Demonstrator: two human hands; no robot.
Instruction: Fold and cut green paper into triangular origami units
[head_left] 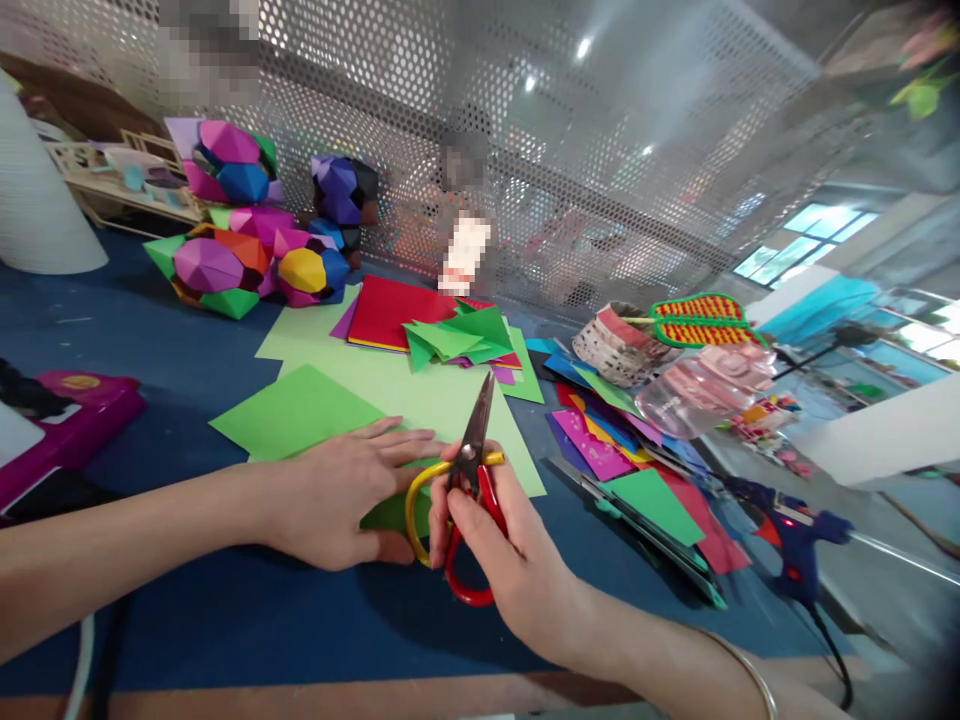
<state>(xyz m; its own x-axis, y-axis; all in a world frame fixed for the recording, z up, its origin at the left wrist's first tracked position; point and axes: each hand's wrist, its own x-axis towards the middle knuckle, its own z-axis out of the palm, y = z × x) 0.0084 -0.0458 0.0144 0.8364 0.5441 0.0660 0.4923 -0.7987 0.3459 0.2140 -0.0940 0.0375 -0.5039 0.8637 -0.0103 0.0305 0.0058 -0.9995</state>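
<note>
- The right hand [499, 545] is closed through the loops of the scissors [466, 490], thumb in the yellow loop and fingers in the red one, blades nearly together and pointing toward twelve o'clock; that grip keeps the tips aimed away from the body.
- The left hand [341, 490] lies flat with fingers spread, gripping nothing, pressing on the green paper [420, 400], probably so the sheet cannot slide while the blades work at its near edge.
- A darker green piece [390, 512] shows under the left fingertips, just beside the scissor handles; whether it is a fold or a separate sheet I cannot tell.
- At eleven o'clock from the hands, a loose green square [296, 412] rests partly on the large sheet.
- At twelve o'clock lies a red sheet stack [386, 312] with cut green scraps [457, 338] on top.
- At three o'clock, mixed coloured papers [637, 470] fan out, with a blue glue gun [795, 545] beyond them.
- At ten o'clock, far off, folded paper polyhedra [247, 235] stand on the blue table [150, 340].
</note>
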